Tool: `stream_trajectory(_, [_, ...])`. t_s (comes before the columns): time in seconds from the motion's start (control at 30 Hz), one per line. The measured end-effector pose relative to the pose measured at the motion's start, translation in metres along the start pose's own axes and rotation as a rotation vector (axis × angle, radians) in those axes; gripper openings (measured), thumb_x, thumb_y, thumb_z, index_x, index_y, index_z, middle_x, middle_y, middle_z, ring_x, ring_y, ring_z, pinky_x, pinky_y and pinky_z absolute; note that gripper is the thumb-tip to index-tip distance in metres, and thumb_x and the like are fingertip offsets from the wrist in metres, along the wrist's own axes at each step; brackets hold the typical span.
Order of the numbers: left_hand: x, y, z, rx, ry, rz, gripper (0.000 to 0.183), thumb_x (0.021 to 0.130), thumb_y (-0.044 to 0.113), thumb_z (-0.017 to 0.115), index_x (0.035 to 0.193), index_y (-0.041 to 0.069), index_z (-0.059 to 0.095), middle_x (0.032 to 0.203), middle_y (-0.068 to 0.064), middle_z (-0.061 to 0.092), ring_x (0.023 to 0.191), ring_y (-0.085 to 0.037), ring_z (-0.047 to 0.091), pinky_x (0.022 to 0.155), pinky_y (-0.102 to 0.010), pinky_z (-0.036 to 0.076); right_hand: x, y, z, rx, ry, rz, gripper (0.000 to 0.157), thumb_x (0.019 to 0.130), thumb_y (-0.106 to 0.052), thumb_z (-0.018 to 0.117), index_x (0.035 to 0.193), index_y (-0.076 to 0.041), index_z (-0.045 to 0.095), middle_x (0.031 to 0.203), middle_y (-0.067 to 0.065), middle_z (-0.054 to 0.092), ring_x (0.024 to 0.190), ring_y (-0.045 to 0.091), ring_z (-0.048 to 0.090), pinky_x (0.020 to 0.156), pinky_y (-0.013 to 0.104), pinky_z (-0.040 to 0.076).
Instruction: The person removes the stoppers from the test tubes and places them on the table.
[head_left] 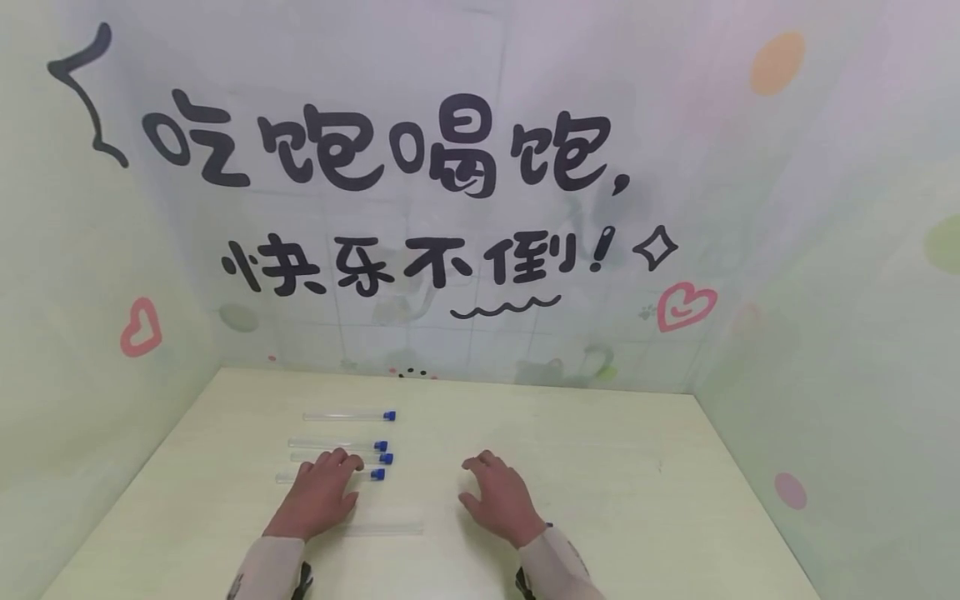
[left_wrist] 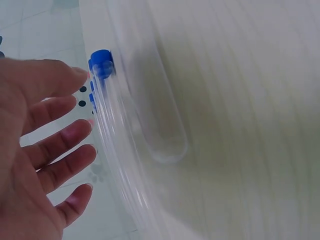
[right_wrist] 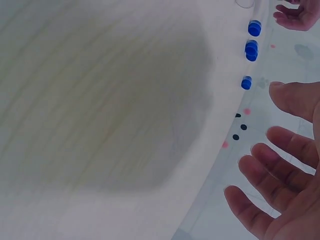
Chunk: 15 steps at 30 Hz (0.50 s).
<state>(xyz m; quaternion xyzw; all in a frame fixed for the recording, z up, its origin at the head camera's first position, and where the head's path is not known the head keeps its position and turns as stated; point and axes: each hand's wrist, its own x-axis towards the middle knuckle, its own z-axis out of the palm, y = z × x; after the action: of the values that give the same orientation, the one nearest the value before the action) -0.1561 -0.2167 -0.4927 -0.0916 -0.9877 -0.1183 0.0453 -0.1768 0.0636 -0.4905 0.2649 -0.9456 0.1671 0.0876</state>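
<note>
Several clear test tubes with blue caps lie sideways on the table's left half; the farthest capped tube [head_left: 345,416] lies apart from the others. My left hand [head_left: 318,497] hovers at the nearer capped tubes and partly covers them in the head view. Its fingers are spread and loosely bent, with nothing between them in the left wrist view. Closer to me lies a clear test tube [head_left: 390,528] with no cap showing; its rounded end [left_wrist: 167,150] appears in the left wrist view. Over the table's middle, my right hand [head_left: 504,500] holds nothing, its fingers relaxed and apart.
The pale wood-grain table [head_left: 637,500] is enclosed by a printed back wall [head_left: 450,350] and side walls. Blue caps [right_wrist: 254,28] line up towards the table's far side in the right wrist view.
</note>
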Motion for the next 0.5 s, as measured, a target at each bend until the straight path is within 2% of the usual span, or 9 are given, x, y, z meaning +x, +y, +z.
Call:
stream_trajectory(0.2, [0.001, -0.004, 0.002, 0.013, -0.002, -0.001, 0.034, 0.077, 0.017, 0.076, 0.107, 0.01, 0.062, 0.101, -0.006, 0.06, 0.097, -0.026, 0.056, 0.077, -0.045, 0.042, 0.0, -0.004, 0.006, 0.013, -0.031, 0.012, 0.043, 0.083, -0.023, 0.07, 0.121, -0.008, 0.059, 0.118, 0.007, 0.062, 0.102, 0.022, 0.063, 0.072, 0.032, 0.053])
stream_trajectory(0.37, [0.002, -0.007, 0.003, 0.006, -0.018, -0.001, 0.033, 0.076, 0.014, 0.076, 0.106, 0.01, 0.062, 0.099, -0.005, 0.06, 0.093, -0.024, 0.056, 0.076, -0.044, 0.042, 0.003, -0.007, 0.011, 0.007, -0.042, 0.01, 0.045, 0.083, -0.024, 0.071, 0.123, -0.009, 0.058, 0.121, 0.007, 0.061, 0.106, 0.023, 0.062, 0.075, 0.034, 0.053])
stream_trajectory(0.5, [0.001, -0.01, 0.005, 0.01, -0.016, -0.007, 0.032, 0.076, 0.013, 0.076, 0.105, 0.009, 0.063, 0.096, -0.004, 0.058, 0.089, -0.022, 0.054, 0.074, -0.044, 0.042, 0.006, -0.012, 0.013, 0.022, -0.052, 0.001, 0.045, 0.083, -0.023, 0.071, 0.123, -0.008, 0.058, 0.121, 0.007, 0.06, 0.107, 0.022, 0.061, 0.078, 0.032, 0.053])
